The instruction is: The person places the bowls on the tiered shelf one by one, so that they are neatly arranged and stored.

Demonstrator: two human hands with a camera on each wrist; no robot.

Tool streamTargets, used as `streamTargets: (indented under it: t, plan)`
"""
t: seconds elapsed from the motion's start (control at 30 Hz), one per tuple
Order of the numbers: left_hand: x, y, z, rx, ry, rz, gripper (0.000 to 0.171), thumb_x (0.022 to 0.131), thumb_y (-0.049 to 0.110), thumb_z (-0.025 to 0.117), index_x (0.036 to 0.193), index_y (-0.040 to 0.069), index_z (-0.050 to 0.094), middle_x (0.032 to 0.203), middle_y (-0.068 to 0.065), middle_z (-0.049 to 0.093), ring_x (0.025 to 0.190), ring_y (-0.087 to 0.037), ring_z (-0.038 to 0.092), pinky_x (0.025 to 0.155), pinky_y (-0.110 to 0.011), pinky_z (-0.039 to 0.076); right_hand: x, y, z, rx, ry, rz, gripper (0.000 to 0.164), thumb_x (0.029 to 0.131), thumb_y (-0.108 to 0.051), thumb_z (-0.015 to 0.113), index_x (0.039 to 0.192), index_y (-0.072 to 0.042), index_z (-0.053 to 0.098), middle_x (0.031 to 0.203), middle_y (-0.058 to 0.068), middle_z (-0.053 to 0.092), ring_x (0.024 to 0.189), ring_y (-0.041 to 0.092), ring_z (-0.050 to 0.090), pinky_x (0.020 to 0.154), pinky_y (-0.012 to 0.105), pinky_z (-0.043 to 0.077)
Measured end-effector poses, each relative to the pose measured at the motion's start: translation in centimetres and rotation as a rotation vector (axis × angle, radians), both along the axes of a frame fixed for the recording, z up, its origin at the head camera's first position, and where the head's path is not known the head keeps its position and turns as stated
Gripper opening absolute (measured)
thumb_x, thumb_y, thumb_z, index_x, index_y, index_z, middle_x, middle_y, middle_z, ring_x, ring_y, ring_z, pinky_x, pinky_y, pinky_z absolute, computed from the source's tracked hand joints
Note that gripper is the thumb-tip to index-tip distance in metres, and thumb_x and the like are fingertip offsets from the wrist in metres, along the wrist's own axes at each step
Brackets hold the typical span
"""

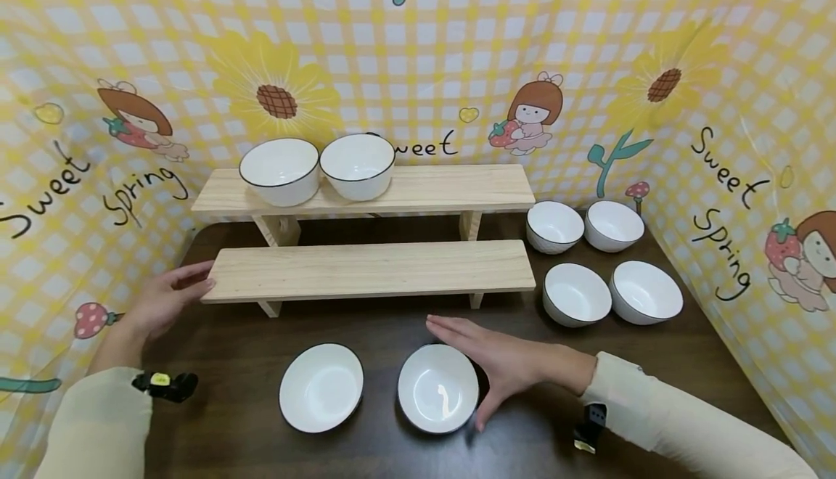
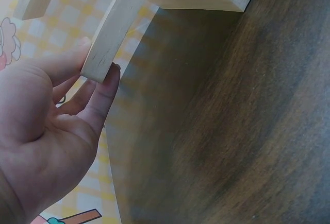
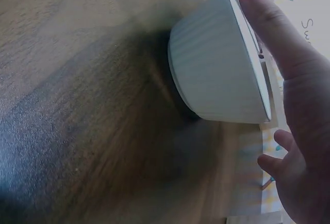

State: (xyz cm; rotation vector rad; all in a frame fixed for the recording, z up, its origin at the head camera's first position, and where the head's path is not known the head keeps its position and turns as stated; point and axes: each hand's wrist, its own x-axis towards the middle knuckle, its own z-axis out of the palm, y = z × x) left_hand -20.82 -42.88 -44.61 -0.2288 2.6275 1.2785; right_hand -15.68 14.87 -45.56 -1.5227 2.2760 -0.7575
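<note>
My left hand (image 1: 160, 301) pinches the left end of the lower board of a two-tier wooden shelf (image 1: 372, 272). In the left wrist view, the thumb lies on one face of the board end (image 2: 116, 36) and the fingertips on the other. My right hand (image 1: 506, 359) is spread wide at the right side of a white dark-rimmed bowl (image 1: 437, 390), thumb near its front and fingers past its back edge. The right wrist view shows the thumb at the rim of this bowl (image 3: 219, 62). A similar bowl (image 1: 321, 388) sits on the table to its left.
On the upper board stand two white bowls, one at the left (image 1: 281, 172) and one beside it (image 1: 358, 167). Several smaller white bowls (image 1: 577, 295) are grouped right of the shelf on the dark wooden table (image 1: 366, 457). Yellow checked cloth (image 1: 444, 43) surrounds the table's back and sides.
</note>
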Motion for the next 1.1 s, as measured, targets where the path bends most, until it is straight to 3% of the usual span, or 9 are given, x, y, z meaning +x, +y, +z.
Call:
streamTargets:
  t: [0.13, 0.33, 0.43, 0.47, 0.57, 0.67, 0.73, 1.1]
  plan:
    - [0.0, 0.2, -0.1, 0.008, 0.001, -0.004, 0.079, 0.101, 0.05, 0.058, 0.158, 0.001, 0.032, 0.155, -0.03, 0.035, 0.125, -0.031, 0.044, 0.089, -0.029, 0.046, -0.1, -0.4, -0.7, 0.017, -0.003, 0.011, 0.149, 0.052, -0.051, 0.1, 0.164, -0.007, 0.011, 0.169, 0.014, 0.012, 0.153, 0.027, 0.018, 0.118, 0.043, 0.032]
    - [0.0, 0.2, -0.1, 0.01, 0.005, -0.007, 0.08, 0.1, 0.05, 0.059, 0.158, 0.001, 0.033, 0.154, -0.03, 0.036, 0.122, -0.026, 0.046, 0.082, -0.018, 0.046, -0.3, -0.9, -1.4, 0.048, -0.005, 0.036, 0.148, 0.053, -0.052, 0.099, 0.163, -0.005, 0.011, 0.168, 0.016, 0.014, 0.153, 0.027, 0.021, 0.118, 0.043, 0.032]
    - [0.0, 0.3, 0.0, 0.024, -0.002, -0.002, 0.081, 0.1, 0.05, 0.059, 0.158, 0.001, 0.031, 0.155, -0.03, 0.034, 0.125, -0.03, 0.044, 0.093, -0.03, 0.047, -0.2, -1.2, -1.4, 0.057, -0.008, 0.05, 0.149, 0.052, -0.051, 0.1, 0.163, -0.005, 0.011, 0.168, 0.018, 0.014, 0.152, 0.027, 0.022, 0.117, 0.043, 0.033]
    - [0.0, 0.3, 0.0, 0.028, -0.001, -0.002, 0.081, 0.1, 0.05, 0.059, 0.158, 0.0, 0.031, 0.155, -0.03, 0.033, 0.125, -0.03, 0.044, 0.093, -0.03, 0.047, -0.2, -1.3, -1.4, 0.061, -0.004, 0.056, 0.15, 0.052, -0.051, 0.1, 0.163, -0.005, 0.011, 0.168, 0.018, 0.014, 0.152, 0.028, 0.022, 0.117, 0.042, 0.033]
    - [0.0, 0.3, 0.1, 0.032, -0.007, 0.001, 0.081, 0.101, 0.05, 0.059, 0.158, 0.0, 0.03, 0.156, -0.031, 0.032, 0.127, -0.034, 0.042, 0.099, -0.044, 0.045, -0.1, -1.5, -1.4, 0.065, 0.008, 0.079, 0.15, 0.051, -0.051, 0.1, 0.162, -0.003, 0.011, 0.167, 0.02, 0.014, 0.152, 0.028, 0.022, 0.117, 0.041, 0.033]
    - [0.0, 0.3, 0.0, 0.03, -0.008, 0.004, 0.081, 0.101, 0.05, 0.059, 0.158, 0.0, 0.031, 0.156, -0.031, 0.032, 0.127, -0.035, 0.042, 0.102, -0.048, 0.044, 0.0, -1.7, -1.5, 0.071, 0.005, 0.087, 0.149, 0.053, -0.051, 0.1, 0.162, -0.003, 0.012, 0.167, 0.019, 0.015, 0.153, 0.028, 0.021, 0.118, 0.04, 0.031]
    - [0.0, 0.3, 0.0, 0.034, -0.01, 0.007, 0.081, 0.101, 0.05, 0.059, 0.158, 0.0, 0.03, 0.156, -0.032, 0.031, 0.129, -0.038, 0.04, 0.105, -0.059, 0.039, 0.1, -1.7, -1.6, 0.082, -0.007, 0.078, 0.148, 0.054, -0.051, 0.1, 0.163, -0.003, 0.012, 0.167, 0.016, 0.015, 0.152, 0.027, 0.022, 0.118, 0.039, 0.031]
    - [0.2, 0.6, 0.1, 0.047, -0.011, 0.027, 0.083, 0.101, 0.05, 0.059, 0.158, -0.001, 0.029, 0.156, -0.033, 0.03, 0.132, -0.041, 0.037, 0.108, -0.063, 0.034, 0.0, -1.8, -1.5, 0.084, -0.083, 0.053, 0.137, 0.063, -0.043, 0.098, 0.163, -0.005, 0.012, 0.163, 0.01, 0.022, 0.145, 0.022, 0.034, 0.116, 0.037, 0.034]
